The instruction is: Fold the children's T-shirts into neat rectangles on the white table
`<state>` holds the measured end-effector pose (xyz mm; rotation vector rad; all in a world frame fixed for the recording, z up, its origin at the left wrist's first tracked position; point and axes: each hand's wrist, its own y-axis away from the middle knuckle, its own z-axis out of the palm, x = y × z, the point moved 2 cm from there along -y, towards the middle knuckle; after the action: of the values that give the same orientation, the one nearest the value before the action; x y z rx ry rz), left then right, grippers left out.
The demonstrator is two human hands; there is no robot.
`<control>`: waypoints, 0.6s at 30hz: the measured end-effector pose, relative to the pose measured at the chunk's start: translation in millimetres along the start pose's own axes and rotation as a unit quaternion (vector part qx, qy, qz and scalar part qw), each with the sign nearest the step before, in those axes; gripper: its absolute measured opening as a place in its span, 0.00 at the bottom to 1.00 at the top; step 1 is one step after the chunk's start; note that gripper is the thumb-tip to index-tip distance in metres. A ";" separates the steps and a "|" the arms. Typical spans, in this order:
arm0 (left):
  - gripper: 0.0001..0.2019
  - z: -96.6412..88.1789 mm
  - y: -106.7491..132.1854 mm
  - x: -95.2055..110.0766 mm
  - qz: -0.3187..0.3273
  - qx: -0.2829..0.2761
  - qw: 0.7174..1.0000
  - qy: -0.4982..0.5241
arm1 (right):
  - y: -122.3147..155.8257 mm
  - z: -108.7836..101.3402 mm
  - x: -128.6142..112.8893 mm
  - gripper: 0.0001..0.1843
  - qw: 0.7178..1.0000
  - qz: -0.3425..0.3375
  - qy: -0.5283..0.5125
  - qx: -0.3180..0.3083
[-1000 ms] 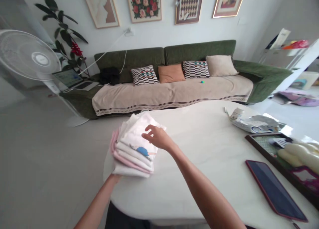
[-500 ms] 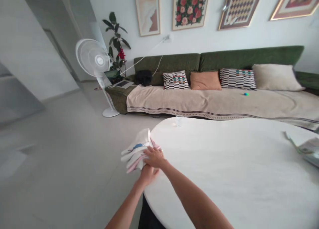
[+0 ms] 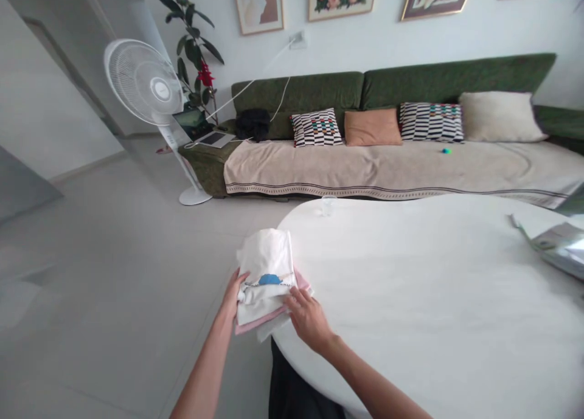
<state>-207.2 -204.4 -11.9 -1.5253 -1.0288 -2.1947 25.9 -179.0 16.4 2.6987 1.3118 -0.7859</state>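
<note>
A small stack of folded clothes (image 3: 268,255) lies at the left edge of the white table, partly jutting past it. On top is a white garment with a blue print; pink and white layers show underneath. My left hand (image 3: 233,294) grips the stack's left side, thumb on top and the other fingers hidden. My right hand (image 3: 308,314) holds the near right corner, its fingers bent over the white and pink cloth.
The white table (image 3: 410,285) stretches to the right. A clear glass (image 3: 327,206) stands near its far left edge, and a plastic package (image 3: 559,245) lies at the right. Beyond are a green sofa (image 3: 314,90) with cushions and a white standing fan (image 3: 150,90).
My hands have moved apart, from close together on the stack to its two sides. The stack now lies flatter and turned, with the blue print facing up.
</note>
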 end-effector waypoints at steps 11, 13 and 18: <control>0.19 109.0 41.8 5.0 0.222 -0.262 0.834 -0.432 | 38.7 -66.7 89.8 0.13 0.944 0.307 -0.059 0.108; 0.15 120.7 46.1 11.9 0.299 -0.207 0.774 -0.519 | 35.2 -76.0 97.0 0.06 0.950 0.295 -0.065 0.085; 0.15 123.4 58.9 39.8 0.346 -0.233 0.721 -0.553 | 14.8 -151.6 78.6 0.03 0.964 0.215 -0.094 0.124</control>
<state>-102.2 -154.9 70.6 -2.9237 0.0801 -0.8894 141.7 -93.7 109.9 2.8443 0.5867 -1.1714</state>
